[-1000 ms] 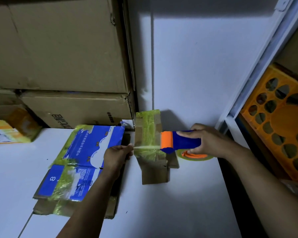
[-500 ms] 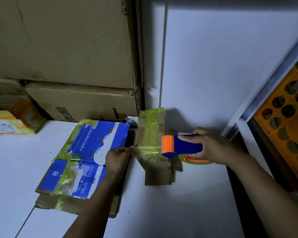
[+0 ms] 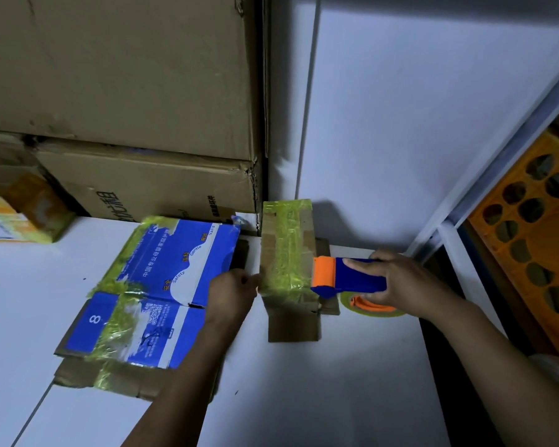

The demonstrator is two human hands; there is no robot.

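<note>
A small brown cardboard box (image 3: 291, 324), wrapped in yellowish clear tape, lies on the white table (image 3: 320, 398) near the wall. My right hand (image 3: 397, 285) grips a blue and orange tape dispenser (image 3: 349, 279) with a tape roll (image 3: 375, 309) under it, its orange end against the box's right side. A strip of tape (image 3: 284, 282) runs from the dispenser across the box to my left hand (image 3: 233, 291), which pinches the strip's end at the box's left edge.
A flattened blue and white carton (image 3: 162, 285) with tape patches lies left of the box. Large cardboard boxes (image 3: 120, 91) are stacked at the back left, a yellow pack (image 3: 10, 221) at far left. An orange perforated crate (image 3: 530, 240) stands beyond the table's right edge.
The camera view has shifted up and left a little. My left hand has kept the tape end at the box's left edge, and the dispenser has stayed at the right side.
</note>
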